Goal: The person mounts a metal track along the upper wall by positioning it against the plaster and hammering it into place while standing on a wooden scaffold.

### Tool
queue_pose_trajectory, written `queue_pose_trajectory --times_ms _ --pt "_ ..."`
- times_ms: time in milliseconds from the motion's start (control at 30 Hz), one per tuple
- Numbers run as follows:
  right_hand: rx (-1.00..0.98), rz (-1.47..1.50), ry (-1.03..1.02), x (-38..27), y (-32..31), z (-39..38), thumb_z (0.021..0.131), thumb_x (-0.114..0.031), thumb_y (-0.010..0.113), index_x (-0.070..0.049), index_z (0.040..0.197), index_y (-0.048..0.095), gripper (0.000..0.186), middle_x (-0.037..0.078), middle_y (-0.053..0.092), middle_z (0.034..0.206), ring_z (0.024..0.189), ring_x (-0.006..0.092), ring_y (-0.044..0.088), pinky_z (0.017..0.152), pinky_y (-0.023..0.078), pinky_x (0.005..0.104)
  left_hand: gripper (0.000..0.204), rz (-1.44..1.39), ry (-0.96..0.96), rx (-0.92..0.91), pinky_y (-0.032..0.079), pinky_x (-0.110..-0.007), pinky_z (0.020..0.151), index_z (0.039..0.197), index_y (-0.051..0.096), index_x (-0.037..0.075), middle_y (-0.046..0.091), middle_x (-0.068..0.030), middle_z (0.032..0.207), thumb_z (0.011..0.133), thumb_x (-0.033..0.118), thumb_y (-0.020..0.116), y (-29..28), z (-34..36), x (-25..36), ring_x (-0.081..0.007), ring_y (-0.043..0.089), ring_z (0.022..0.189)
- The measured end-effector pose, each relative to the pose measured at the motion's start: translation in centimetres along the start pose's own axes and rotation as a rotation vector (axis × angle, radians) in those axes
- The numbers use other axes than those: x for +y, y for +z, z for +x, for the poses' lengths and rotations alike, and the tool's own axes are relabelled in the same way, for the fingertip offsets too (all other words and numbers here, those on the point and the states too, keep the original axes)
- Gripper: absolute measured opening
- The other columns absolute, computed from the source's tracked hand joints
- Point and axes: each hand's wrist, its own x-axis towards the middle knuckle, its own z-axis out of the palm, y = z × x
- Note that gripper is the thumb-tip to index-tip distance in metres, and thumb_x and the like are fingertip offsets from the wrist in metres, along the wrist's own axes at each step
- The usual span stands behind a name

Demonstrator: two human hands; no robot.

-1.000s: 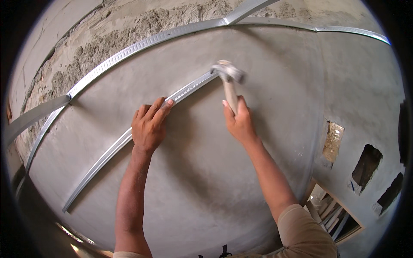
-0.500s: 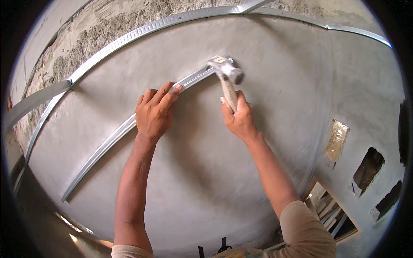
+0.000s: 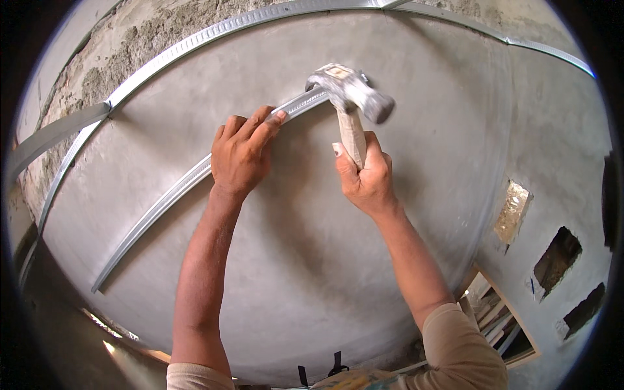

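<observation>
Head view: the left hand [image 3: 240, 156], near ten o'clock from the centre, curls its fingers over a ribbed metal channel [image 3: 153, 209] and presses it against the plastered wall [image 3: 312, 260]. The right hand [image 3: 369, 177], between two and three o'clock, is wrapped around the handle of a claw hammer [image 3: 351, 89], whose blurred head hides most of the channel's upper end toward one o'clock; any nail there cannot be made out. A glancing blow could skid off the channel's narrow lip, dent it or chip the plaster. The left fingers lie near the hammer head, so a stray swing could catch them. Only one hand steadies the channel, and its long tail reaches eight o'clock with no other hand on it; a hard knock might swing it out of line. Farther out, a metal track [image 3: 214, 34] arcs from ten to two o'clock, apart from the hammer, though a high backswing could clip it.
</observation>
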Motion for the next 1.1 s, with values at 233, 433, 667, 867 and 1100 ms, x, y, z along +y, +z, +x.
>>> queue_pose_trajectory --times_ms 233,433,667,867,1100 --pt "-0.04 -0.097 0.047 2.9 -0.4 -0.2 0.099 -0.017 0.066 0.002 0.099 0.051 0.023 0.017 0.062 0.069 0.059 0.0335 0.068 0.053 0.052 0.0446 0.043 0.036 -0.01 -0.009 0.05 -0.034 0.079 0.124 0.069 0.023 0.071 0.0087 0.122 0.084 0.008 0.079 -0.1 0.2 0.0 -0.0205 0.059 0.084" --pt "0.145 -0.092 -0.003 2.2 -3.8 1.3 0.098 -0.017 0.067 0.001 0.096 0.052 0.023 0.017 0.061 0.068 0.057 0.0345 0.065 0.052 0.049 0.0435 0.039 0.029 -0.034 -0.012 0.05 -0.033 0.079 0.12 0.07 0.023 0.071 0.0097 0.122 0.085 0.008 0.078 -0.2 0.4 0.5 -0.0208 0.058 0.083" --pt "0.076 -0.148 0.16 4.2 -5.2 2.5 0.098 -0.019 0.068 0.0 0.093 0.052 0.025 0.015 0.061 0.067 0.058 0.0325 0.064 0.055 0.049 0.0434 0.036 0.024 -0.045 -0.03 0.05 -0.034 0.08 0.121 0.07 0.022 0.072 0.0091 0.122 0.088 0.009 0.076 -0.4 0.4 0.5 -0.0208 0.059 0.085" --pt "0.12 -0.167 0.103 6.0 -4.7 1.5 0.099 -0.02 0.068 -0.001 0.092 0.051 0.026 0.013 0.059 0.065 0.055 0.0287 0.061 0.054 0.048 0.0409 0.041 -0.021 -0.164 -0.049 0.051 -0.036 0.082 0.128 0.069 0.02 0.072 0.0032 0.121 0.088 0.014 0.077 -0.7 0.9 1.6 -0.0227 0.061 0.088" --pt "0.11 -0.045 0.257 4.8 -5.1 0.3 0.099 -0.021 0.067 0.0 0.094 0.052 0.025 0.013 0.058 0.064 0.056 0.0306 0.062 0.054 0.049 0.043 0.039 -0.06 -0.069 0.096 0.055 -0.037 0.085 0.124 0.071 0.016 0.073 0.0002 0.12 0.087 0.019 0.081 0.0 0.6 1.2 -0.024 0.067 0.099"
